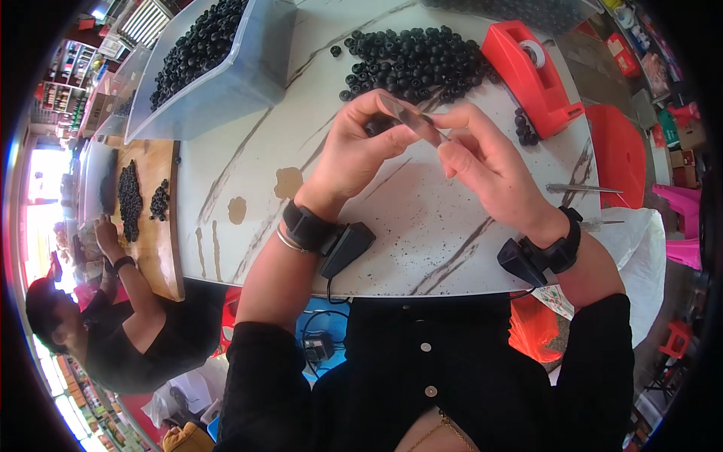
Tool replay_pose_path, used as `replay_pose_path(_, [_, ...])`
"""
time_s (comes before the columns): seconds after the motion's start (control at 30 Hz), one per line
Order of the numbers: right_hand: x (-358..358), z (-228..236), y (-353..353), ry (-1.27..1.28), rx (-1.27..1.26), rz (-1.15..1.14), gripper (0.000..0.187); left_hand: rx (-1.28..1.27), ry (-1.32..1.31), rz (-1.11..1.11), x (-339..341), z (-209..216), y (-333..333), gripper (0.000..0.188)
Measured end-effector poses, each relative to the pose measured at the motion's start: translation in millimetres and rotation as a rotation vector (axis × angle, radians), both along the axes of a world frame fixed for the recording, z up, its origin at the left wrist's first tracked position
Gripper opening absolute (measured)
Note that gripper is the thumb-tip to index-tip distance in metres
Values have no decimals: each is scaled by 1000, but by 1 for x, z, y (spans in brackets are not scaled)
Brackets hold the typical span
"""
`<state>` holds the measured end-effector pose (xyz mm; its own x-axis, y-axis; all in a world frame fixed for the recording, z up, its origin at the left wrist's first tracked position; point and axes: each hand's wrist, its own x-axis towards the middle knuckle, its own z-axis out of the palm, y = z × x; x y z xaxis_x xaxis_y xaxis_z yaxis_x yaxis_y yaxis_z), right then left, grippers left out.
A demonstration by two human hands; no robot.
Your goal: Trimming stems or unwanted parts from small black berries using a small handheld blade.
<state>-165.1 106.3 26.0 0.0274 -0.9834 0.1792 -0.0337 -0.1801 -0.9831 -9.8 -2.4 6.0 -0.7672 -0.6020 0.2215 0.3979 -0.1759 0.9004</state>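
Observation:
Over the table's middle, my left hand (pixel 363 143) is closed, with thumb and index finger pinching a flat, shiny grey-brown strip (pixel 413 120). My right hand (pixel 489 162) is closed too, its thumb and fingers at the strip's other end. A small dark round piece (pixel 427 119) shows by the right index fingertip. Whether the strip is tape or a thin blade, I cannot tell. Just beyond the hands lies a heap of black, bead-like round pieces (pixel 422 60), some with visible holes. A few more lie near the left fingers, partly hidden.
A clear plastic bin (pixel 248 90) holding many black pieces stands at the far left. A red tape dispenser (pixel 531 83) stands at the far right, with a pointed metal tool (pixel 584 188) nearer. At left, a co-worker (pixel 113 324) handles black pieces on a wooden board (pixel 158 248).

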Motion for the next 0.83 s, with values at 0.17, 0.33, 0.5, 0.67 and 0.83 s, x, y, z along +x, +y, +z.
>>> replay_pose_path(0.17, [-3, 0, -1, 28, 44, 44, 22, -13, -9, -33, 2, -1, -2, 9])
replay_pose_path(0.33, [0, 8, -1, -226, 204, 47, 25, 86, -51, -14, 2, -2, -2, 10])
replay_pose_path(0.5, [-3, 6, -3, -305, 250, 24, 28, 25, -55, -42, 0, -4, -3, 10])
replay_pose_path(0.67, [-4, 3, -6, -261, 298, 10, 23, -24, -94, -21, -3, 1, 3, 10])
replay_pose_path(0.83, [-4, -1, -8, -113, 201, 29, 29, -58, -128, -43, 5, 6, 0, 12])
